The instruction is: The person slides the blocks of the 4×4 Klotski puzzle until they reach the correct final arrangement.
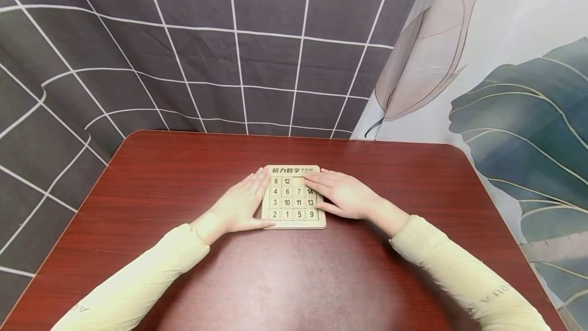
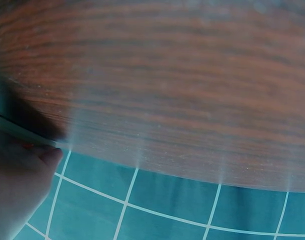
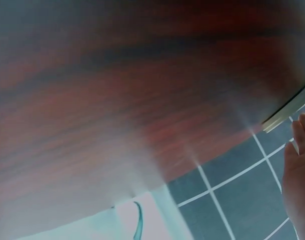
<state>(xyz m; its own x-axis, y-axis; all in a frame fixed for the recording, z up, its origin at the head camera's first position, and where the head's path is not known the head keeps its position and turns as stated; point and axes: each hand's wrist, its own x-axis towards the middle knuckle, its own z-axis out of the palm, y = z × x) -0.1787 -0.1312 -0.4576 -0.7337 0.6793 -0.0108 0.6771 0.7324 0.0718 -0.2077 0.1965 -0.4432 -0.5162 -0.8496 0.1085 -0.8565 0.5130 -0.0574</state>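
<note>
A pale yellow sliding number puzzle (image 1: 294,225) lies flat on the table, with dark Chinese characters along its top border. Rows of numbered tiles fill it, and a gap shows in the top row right of the 12. My left hand (image 1: 241,203) rests along the puzzle's left edge, fingers extended, thumb at the lower left corner. From the right side, my right hand (image 1: 346,194) reaches over the edge with straight fingers. Its fingertips lie by the gap and cover the top right tile; the thumb touches near the 13. Both wrist views catch only part of each hand beside the puzzle's edge.
The reddish-brown wooden table (image 1: 184,167) has rounded far corners. Behind it and at the left hangs a dark grey curtain (image 1: 197,55) with white grid lines. A pale curtain (image 1: 500,24) with large leaf prints hangs at the right.
</note>
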